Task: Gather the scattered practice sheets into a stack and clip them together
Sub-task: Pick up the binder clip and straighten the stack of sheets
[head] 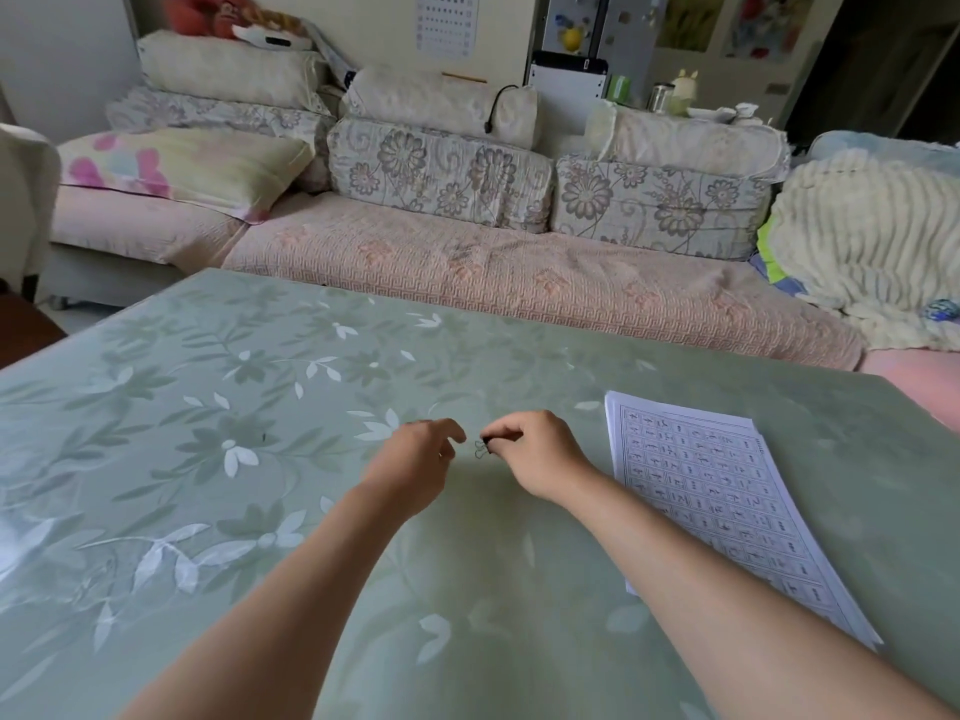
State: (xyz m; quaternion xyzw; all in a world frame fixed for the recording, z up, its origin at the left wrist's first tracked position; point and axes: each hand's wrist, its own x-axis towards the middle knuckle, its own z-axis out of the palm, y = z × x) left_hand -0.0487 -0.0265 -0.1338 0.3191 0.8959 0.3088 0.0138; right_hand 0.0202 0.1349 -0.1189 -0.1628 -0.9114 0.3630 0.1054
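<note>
head view: we judged the clip (pixel 481 449) could spring loose from our right hand (pixel 535 452), which pinched it by fingertips alone. our left hand (pixel 421 459) hovered just left of those fingers, loosely curled, holding nothing. the sheets (pixel 717 491) lay stacked to their right, unclipped.

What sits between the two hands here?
A small binder clip, pinched by the right hand, with the left hand close beside it, as the head view shows.

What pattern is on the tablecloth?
The tablecloth is pale green with white and grey leaves; head view.
</note>
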